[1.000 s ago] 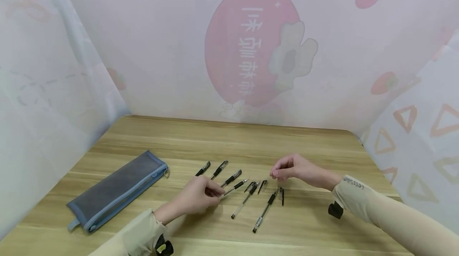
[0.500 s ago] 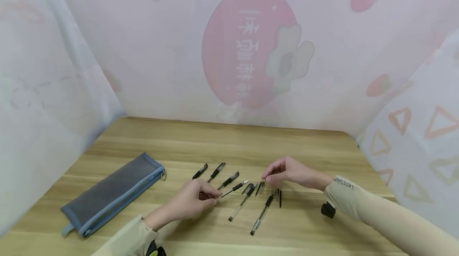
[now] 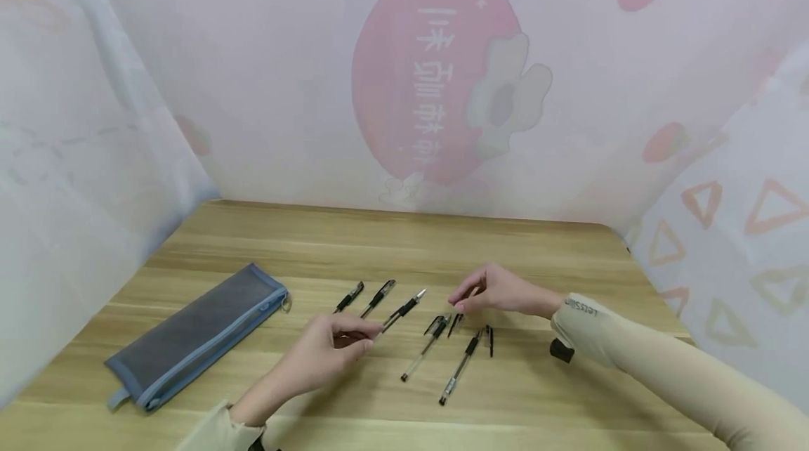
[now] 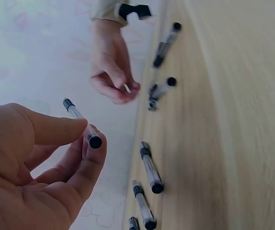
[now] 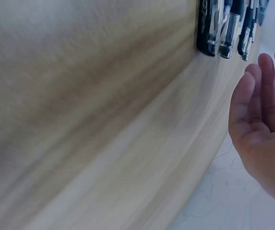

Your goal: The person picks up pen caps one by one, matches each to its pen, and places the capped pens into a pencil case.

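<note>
The pen (image 4: 77, 113) now tilts more steeply, and the right hand (image 3: 502, 289) sits farther left.
At mid-frame the left hand (image 3: 316, 353) pinches the pen near its rear, nib (image 3: 421, 293) up; the right's narrowly parted fingers look empty near a loose cap (image 3: 454, 325). Best, probably, to steady the barrel and keep the nib clear of fingertips.

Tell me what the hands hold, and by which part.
Left hand: a slim, black-and-clear plastic pen, pinched near its rear end. Right hand: nothing visible.
</note>
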`<state>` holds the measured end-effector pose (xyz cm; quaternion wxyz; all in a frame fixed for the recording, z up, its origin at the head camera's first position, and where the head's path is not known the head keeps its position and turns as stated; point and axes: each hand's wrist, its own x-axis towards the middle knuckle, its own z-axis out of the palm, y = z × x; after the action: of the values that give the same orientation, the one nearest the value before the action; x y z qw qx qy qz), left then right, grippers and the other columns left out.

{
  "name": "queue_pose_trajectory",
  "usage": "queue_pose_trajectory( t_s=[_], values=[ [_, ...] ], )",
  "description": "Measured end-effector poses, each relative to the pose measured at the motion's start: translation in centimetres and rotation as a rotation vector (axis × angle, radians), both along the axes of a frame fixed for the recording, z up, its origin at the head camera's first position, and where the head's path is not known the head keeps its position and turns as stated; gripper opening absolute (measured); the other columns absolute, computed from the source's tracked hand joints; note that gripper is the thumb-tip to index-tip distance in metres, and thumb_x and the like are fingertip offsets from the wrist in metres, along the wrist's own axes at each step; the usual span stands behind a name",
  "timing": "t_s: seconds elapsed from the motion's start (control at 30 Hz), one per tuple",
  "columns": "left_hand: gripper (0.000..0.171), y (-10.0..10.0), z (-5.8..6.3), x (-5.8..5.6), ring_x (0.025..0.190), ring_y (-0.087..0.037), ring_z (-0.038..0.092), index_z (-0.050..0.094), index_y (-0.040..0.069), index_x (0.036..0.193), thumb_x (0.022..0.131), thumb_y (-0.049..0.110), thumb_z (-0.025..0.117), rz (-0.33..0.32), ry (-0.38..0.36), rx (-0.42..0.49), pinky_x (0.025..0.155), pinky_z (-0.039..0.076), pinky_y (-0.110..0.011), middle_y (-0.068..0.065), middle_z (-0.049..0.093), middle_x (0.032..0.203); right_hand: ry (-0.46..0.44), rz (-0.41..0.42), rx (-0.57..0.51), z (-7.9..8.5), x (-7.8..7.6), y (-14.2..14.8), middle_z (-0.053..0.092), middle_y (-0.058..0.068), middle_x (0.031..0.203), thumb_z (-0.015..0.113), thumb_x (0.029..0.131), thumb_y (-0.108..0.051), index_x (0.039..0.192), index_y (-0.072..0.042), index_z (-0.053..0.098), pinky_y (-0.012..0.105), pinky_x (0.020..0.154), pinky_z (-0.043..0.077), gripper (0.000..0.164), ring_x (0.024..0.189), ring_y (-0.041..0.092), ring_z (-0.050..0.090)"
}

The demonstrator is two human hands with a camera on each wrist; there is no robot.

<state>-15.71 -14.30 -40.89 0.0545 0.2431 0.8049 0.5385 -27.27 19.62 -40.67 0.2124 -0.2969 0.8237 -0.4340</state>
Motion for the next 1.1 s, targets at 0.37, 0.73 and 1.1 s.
queue_pose_trajectory(
  t_s=[0.37, 0.73, 1.1],
  values=[
    [0.024, -0.4, -0.5, 0.5, 0.103, -0.028, 0.066, 0.071, 0.001, 0.114, 0.090, 0.005, 0.071, -0.003, -0.164, 0.110, 0.082, 0.055, -0.027, -0.019, 0.068, 0.114, 0.032, 0.189, -0.004, -1.1, -1.8, -2.7, 0.073, 0.007, 0.101, 0.077, 0.085, -0.007, 0.101, -0.004, 0.077, 0.034, 0.078, 0.057, 0.016, 0.087, 0.022, 0.069],
    [0.027, -0.4, -0.7, 0.5, 0.101, -0.026, 0.066, 0.070, -0.001, 0.115, 0.090, 0.010, 0.073, -0.012, -0.218, 0.136, 0.081, 0.055, -0.027, -0.019, 0.068, 0.113, 0.144, 0.276, 0.022, -1.5, -2.5, -3.7, 0.072, -0.001, 0.090, 0.076, 0.087, -0.009, 0.093, -0.008, 0.079, 0.031, 0.071, 0.056, 0.007, 0.083, 0.017, 0.065],
    [0.030, -0.5, -0.7, 0.5, 0.105, -0.031, 0.064, 0.069, -0.002, 0.117, 0.090, 0.010, 0.073, -0.027, -0.264, 0.177, 0.081, 0.055, -0.026, -0.019, 0.067, 0.115, 0.206, 0.293, 0.028, -1.9, -2.5, -4.0, 0.072, 0.001, 0.089, 0.077, 0.086, -0.007, 0.093, -0.006, 0.079, 0.026, 0.064, 0.054, 0.007, 0.075, 0.012, 0.064]
  ],
)
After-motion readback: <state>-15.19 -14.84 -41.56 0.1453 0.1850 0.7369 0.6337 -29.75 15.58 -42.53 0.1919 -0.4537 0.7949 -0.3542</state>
